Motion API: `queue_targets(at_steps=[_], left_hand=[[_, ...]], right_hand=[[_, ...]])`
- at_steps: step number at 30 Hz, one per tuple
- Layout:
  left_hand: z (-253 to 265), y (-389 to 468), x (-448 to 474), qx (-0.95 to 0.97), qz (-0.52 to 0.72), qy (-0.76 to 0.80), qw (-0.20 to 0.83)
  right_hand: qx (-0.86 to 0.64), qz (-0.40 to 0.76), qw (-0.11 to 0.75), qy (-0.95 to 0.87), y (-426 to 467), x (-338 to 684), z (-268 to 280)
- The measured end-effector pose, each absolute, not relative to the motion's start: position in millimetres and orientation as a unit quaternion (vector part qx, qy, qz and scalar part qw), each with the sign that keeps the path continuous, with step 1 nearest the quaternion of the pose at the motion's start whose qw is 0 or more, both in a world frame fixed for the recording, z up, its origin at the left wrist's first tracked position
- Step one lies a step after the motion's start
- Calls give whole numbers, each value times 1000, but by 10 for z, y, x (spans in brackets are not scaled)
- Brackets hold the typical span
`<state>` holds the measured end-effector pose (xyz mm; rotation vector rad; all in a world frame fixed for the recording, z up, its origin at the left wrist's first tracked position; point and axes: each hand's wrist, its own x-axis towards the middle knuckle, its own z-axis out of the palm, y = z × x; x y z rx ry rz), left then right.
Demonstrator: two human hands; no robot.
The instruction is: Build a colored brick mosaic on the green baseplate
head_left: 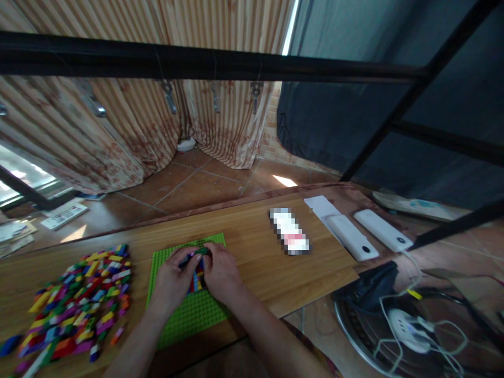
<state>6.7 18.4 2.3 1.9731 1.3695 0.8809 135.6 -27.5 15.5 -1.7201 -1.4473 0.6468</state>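
On the counter [252, 270], a green baseplate [189, 323] is laid close to the near edge, with a multicoloured row of bricks [196, 282] built on it. Above that row, a small dark green brick [202, 251] is pinched in the fingertips of the right hand [222, 270]; the left hand [171, 281] is curled against it, but whether anything is gripped there cannot be told. Loose bricks [84, 304] are heaped toward the counter's left end; a pixelated phone [290, 232] is placed nearer the right edge.
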Motion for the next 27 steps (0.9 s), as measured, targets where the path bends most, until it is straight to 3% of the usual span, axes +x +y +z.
queue_targets(at_steps=[12,20,27], left_hand=[[31,136,85,733,350,514,274],[59,31,51,731,351,521,266],[149,208,-493,694,364,581,220]], right_hand=[[-674,248,395,-572,-259,1320,80],[-681,257,354,-587,-242,1364,45],[-681,251,325,-606,-230,1454,-36]])
